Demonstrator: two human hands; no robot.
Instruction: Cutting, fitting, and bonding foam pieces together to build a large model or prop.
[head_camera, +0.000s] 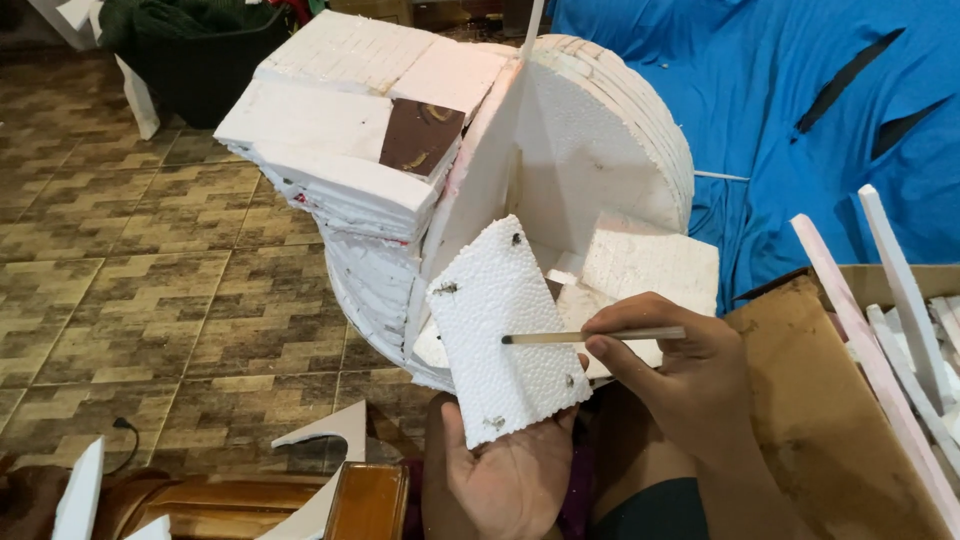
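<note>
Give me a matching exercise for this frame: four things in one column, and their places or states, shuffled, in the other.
Things:
1. foam sheet
2. thin stick
3. blue cloth
4. cardboard box

Places or states:
A. spread at upper right
B. resting on the left hand
C. at right, holding foam strips
D. pinched in the right hand, tip at the sheet

Pairs: 1-B, 2-D, 3-A, 4-C

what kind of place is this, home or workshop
Likely a home floor used for craft work: patterned floor tiles, a blue cloth, and a cardboard box of foam strips.
</note>
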